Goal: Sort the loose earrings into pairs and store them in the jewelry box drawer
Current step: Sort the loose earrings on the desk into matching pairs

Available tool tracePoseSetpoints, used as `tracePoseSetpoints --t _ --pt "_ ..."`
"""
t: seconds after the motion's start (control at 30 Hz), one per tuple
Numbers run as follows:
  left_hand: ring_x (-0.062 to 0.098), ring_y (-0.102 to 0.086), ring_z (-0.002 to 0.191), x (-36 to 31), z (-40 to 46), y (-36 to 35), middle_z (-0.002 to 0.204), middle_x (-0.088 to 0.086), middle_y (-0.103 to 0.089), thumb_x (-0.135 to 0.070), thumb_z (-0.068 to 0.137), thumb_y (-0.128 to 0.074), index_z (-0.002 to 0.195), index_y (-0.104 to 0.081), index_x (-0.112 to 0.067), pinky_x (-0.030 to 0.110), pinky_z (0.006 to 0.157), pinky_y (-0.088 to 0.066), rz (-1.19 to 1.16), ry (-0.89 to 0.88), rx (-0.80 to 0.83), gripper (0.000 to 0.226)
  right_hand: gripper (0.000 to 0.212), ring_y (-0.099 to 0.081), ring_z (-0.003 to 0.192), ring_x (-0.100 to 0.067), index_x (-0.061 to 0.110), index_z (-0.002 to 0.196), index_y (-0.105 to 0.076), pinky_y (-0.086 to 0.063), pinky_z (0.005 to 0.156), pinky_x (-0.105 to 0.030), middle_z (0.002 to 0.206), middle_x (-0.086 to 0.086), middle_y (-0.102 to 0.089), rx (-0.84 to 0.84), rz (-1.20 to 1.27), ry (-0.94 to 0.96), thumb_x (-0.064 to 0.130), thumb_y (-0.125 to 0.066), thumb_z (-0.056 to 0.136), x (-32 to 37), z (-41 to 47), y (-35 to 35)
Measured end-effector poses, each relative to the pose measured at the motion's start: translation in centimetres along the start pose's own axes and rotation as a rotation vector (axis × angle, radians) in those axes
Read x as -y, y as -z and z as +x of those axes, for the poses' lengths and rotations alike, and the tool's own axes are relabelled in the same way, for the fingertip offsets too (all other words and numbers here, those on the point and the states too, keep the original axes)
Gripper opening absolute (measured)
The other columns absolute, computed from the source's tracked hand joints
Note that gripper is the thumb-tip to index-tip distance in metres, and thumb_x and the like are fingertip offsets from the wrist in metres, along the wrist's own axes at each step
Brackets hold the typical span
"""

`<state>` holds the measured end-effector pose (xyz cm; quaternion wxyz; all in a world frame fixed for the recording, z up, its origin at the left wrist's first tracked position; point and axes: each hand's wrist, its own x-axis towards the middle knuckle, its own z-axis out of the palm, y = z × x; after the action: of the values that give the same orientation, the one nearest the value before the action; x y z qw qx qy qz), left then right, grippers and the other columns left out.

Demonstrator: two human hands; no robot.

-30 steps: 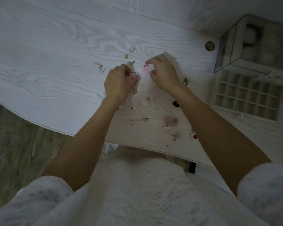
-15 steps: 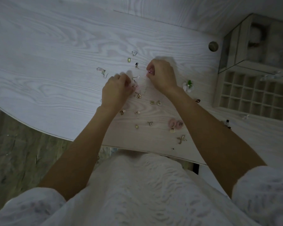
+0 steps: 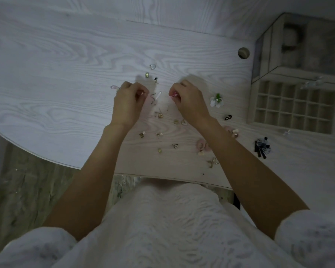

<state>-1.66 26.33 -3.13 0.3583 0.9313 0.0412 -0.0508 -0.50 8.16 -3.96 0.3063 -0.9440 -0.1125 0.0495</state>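
Right hand (image 3: 190,102): fingers curled, pinching a small pink earring (image 3: 173,95) just above the table (image 3: 56,84).
Left hand (image 3: 129,104): fingers curled at a pale drop earring (image 3: 156,96); whether it holds it, I cannot tell.
Loose earrings (image 3: 160,115): many scattered unpaired around both hands.
Jewelry box drawer (image 3: 292,109): open at the right, its visible compartments look empty.
Progress: early, by my judgement; pairing barely begun, storing all left.

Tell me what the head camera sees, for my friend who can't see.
A person's right hand pinches a pink earring and the left hand pinches something tiny, above loose earrings scattered on a pale wooden table. A drawer of small compartments lies open at right.
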Motion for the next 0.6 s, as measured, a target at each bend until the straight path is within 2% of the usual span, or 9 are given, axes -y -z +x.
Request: tracePoseSetpoints --t 0.07,0.13,0.23,0.37,0.47,0.53,0.6 --pt "0.010 -0.058 0.078 -0.3 -0.3 0.2 0.100 0.009 -0.060 -0.012 0.085 -0.063 0.092 -0.068 -0.015 0.016 0.077 -0.047 -0.097 0.052 -0.013 0.010 0.007 -0.057 0.073 -0.023 0.004 0.087 -0.063 -0.041 0.062 -0.028 0.086 -0.011 -0.061 -0.045 0.009 0.005 0.002 -0.057 0.084 -0.1 -0.8 0.5" --pt "0.004 -0.061 0.079 -1.2 -1.2 0.1 0.098 0.005 -0.066 -0.011 0.084 -0.065 0.089 -0.067 -0.016 0.008 0.076 -0.046 -0.272 0.128 0.002 0.007 0.006 -0.057 0.073 -0.020 0.007 0.089 -0.063 -0.048 0.063 -0.033 0.084 -0.007 -0.063 -0.087 0.039 -0.018 0.007 -0.058 0.086 -0.3 -2.4 1.4" --pt "0.012 -0.065 0.084 -3.8 -3.2 -0.9 0.090 0.003 -0.068 -0.008 0.083 -0.066 0.081 -0.065 -0.019 0.022 0.080 -0.053 -0.504 0.181 0.040 0.012 0.008 -0.060 0.075 -0.015 0.010 0.094 -0.063 -0.052 0.068 -0.035 0.085 -0.003 -0.067 -0.127 0.078 -0.084 0.015 -0.060 0.087 -0.8 -5.8 3.2" --pt "0.006 -0.061 0.070 -9.0 -6.7 -5.5 0.076 -0.004 -0.063 -0.008 0.086 -0.062 0.082 -0.061 -0.015 0.022 0.069 -0.052 -0.452 0.023 0.171 0.008 0.006 -0.061 0.072 -0.011 0.013 0.090 -0.065 -0.052 0.069 -0.027 0.080 0.004 -0.067 -0.213 0.184 -0.237 0.017 -0.062 0.087 -3.1 -12.0 6.4" --pt "0.007 -0.061 0.076 -12.7 -9.3 -9.7 0.081 -0.006 -0.065 -0.013 0.089 -0.059 0.089 -0.060 -0.014 0.019 0.069 -0.050 -0.325 -0.168 0.239 0.001 0.005 -0.060 0.071 -0.008 0.014 0.089 -0.065 -0.046 0.068 -0.014 0.077 0.007 -0.064 -0.264 0.218 -0.392 0.018 -0.062 0.087 -6.1 -16.9 8.4" --pt "0.003 -0.061 0.072 -15.2 -10.5 -12.5 0.081 -0.010 -0.064 -0.016 0.090 -0.057 0.092 -0.060 -0.014 0.013 0.067 -0.046 -0.249 -0.248 0.276 0.004 0.005 -0.061 0.074 -0.010 0.015 0.090 -0.065 -0.048 0.071 -0.019 0.081 0.004 -0.067 -0.291 0.203 -0.472 0.017 -0.062 0.087 -8.7 -19.7 9.6" --pt "0.000 -0.057 0.064 -17.9 -11.3 -15.4 0.081 -0.009 -0.061 -0.014 0.091 -0.056 0.092 -0.060 -0.012 0.012 0.064 -0.044 -0.243 -0.256 0.330 0.004 0.006 -0.063 0.076 -0.013 0.015 0.091 -0.066 -0.051 0.073 -0.026 0.086 0.001 -0.069 -0.305 0.192 -0.540 0.014 -0.062 0.087 -11.6 -22.1 10.6"
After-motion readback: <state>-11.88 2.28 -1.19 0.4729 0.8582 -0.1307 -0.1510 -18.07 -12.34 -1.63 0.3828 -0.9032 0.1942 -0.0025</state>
